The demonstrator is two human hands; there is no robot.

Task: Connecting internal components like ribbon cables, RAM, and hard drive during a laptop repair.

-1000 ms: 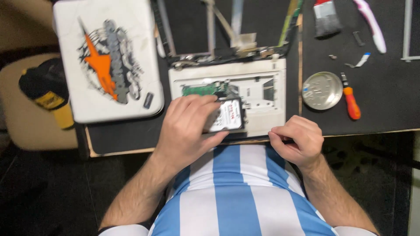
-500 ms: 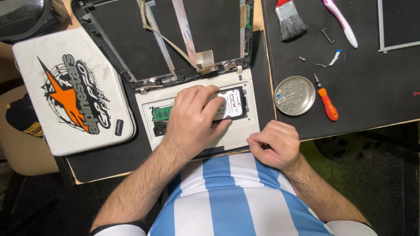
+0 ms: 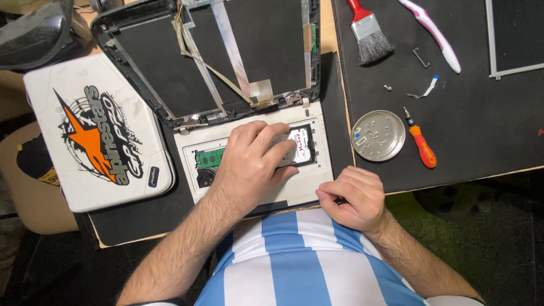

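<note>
We look straight down at a dark worktop [image 3: 453, 113]; in the centre of the frame lies an opened white laptop base [image 3: 300, 192], its bottom cover off. Our left hand [image 3: 252, 161] lies flat over the open bay, fingers together and pressing down on a hard drive [image 3: 299, 146], whose labelled face shows just right of the fingertips; the hand rests on the drive rather than closing round it. Left of the hand, in the same bay, a green memory module [image 3: 209, 157] is visible. Our right hand [image 3: 351, 195] sits at the lower right corner of the laptop base, curled into a loose fist at the worktop's edge; we cannot tell whether it holds anything. The two hands are apart, the right one lower and to the right.

Above the base, in the upper centre, the laptop's empty black screen shell [image 3: 170, 62] lies open, with flat ribbon cables and foil strips crossing it. At the left of the frame sits a white case [image 3: 51, 113] with an orange star graphic. To the right of the laptop we see a round metal dish [image 3: 378, 136]; just beside it an orange-handled screwdriver [image 3: 422, 148]; further up a red-handled paintbrush [image 3: 368, 34] and a pink and white toothbrush [image 3: 433, 34]. A blue and white striped shirt [image 3: 300, 260] fills the bottom centre.
</note>
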